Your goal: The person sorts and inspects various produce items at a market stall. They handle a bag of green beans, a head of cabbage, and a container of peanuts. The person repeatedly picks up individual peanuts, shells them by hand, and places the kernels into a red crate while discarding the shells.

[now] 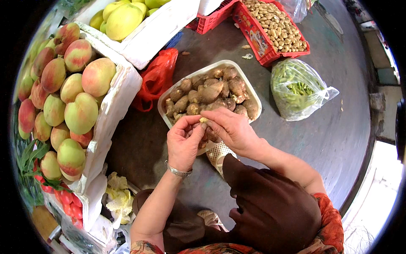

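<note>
In front of me a white plastic tub (257, 101) is heaped with small brown taro-like tubers (210, 92), some with pale cut ends. Over its near edge my left hand (184, 141) and my right hand (235, 130) meet at the fingertips. Between them they pinch a small yellowish piece (203, 120), perhaps a bit of tuber or a peanut; its exact kind is too small to tell. A silver bracelet (178, 170) circles my left wrist. My hands hide part of the tub's near side and the tubers below them.
Left stand white foam boxes (119, 92) with peaches (81, 113), yellow-green fruit (124, 21) and red tomatoes (67, 198). A red plastic bag (157, 76) lies beside the tub. Beyond are a red crate (269, 58) of peanuts (279, 28) and a clear bag of green pods (297, 90).
</note>
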The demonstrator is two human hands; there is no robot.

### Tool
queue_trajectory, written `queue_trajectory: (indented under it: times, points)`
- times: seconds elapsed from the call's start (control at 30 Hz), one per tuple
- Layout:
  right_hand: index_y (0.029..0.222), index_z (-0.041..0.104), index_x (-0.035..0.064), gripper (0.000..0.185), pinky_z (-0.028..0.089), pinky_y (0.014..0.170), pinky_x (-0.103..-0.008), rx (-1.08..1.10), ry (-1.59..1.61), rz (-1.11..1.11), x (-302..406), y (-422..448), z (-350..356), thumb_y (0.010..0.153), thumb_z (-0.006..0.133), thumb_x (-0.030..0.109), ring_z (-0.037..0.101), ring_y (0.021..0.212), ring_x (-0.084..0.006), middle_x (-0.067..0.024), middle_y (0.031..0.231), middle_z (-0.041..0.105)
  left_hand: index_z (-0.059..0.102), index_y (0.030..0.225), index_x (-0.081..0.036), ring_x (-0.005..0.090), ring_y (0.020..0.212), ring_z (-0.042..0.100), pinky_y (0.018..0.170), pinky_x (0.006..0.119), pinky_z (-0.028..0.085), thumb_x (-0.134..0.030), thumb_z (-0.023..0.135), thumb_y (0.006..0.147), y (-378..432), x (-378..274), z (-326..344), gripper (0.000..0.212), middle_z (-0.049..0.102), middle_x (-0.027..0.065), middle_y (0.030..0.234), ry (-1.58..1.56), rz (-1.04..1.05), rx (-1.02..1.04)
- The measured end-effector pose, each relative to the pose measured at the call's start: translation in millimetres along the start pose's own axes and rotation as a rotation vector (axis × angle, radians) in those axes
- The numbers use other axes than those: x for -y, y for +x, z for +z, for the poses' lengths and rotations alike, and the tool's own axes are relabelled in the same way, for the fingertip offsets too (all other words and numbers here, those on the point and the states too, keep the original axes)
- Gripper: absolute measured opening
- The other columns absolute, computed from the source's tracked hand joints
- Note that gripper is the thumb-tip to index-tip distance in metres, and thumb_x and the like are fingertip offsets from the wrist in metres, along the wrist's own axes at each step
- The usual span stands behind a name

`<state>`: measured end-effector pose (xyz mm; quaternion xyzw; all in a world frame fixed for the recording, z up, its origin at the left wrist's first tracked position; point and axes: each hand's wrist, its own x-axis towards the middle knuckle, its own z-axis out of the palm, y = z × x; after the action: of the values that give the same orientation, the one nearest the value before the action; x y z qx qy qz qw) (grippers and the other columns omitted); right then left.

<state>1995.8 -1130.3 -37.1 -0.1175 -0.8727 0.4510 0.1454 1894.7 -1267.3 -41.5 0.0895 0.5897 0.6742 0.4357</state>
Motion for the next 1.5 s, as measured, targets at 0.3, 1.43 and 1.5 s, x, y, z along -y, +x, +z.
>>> queue_trajectory:
  times: [0.3, 1.43, 1.5]
  points:
    - [0.109, 0.056, 0.0024, 0.026, 0.052, 0.064, -0.0414, 0.066, -0.179, -0.080, 16, -3, 14, 0.084, 0.060, 0.009, 0.062, 0.077, -0.0330, -0.0140, 0.084, 0.057, 0.060, 0.095, -0.002, 0.0009, 0.067, 0.053, 0.060, 0.016, 0.044, -0.001, 0.060, 0.088, -10, 4, -8, 0.006, 0.061, -0.0027, 0.081, -0.035, -0.006, -0.078]
    - [0.108, 0.061, 0.0056, 0.017, 0.044, 0.065, -0.0190, 0.344, 0.347, 0.350, -11, -20, 4, 0.092, 0.061, 0.012, 0.054, 0.076, -0.0024, 0.0023, 0.087, 0.060, 0.061, 0.109, 0.001, 0.0066, 0.075, 0.056, 0.070, 0.022, 0.047, -0.002, 0.062, 0.086, -15, -14, -37, 0.023, 0.064, 0.0021, 0.091, -0.154, -0.046, 0.265]
    - [0.108, 0.060, 0.0053, 0.019, 0.043, 0.066, -0.0178, 0.255, 0.810, 0.566, 6, -9, -7, 0.091, 0.064, 0.012, 0.052, 0.077, -0.0008, 0.0036, 0.085, 0.058, 0.061, 0.109, 0.000, 0.0056, 0.077, 0.056, 0.072, 0.021, 0.048, -0.001, 0.061, 0.086, -15, -11, -41, 0.023, 0.064, 0.0012, 0.093, -0.071, -0.037, 0.262]
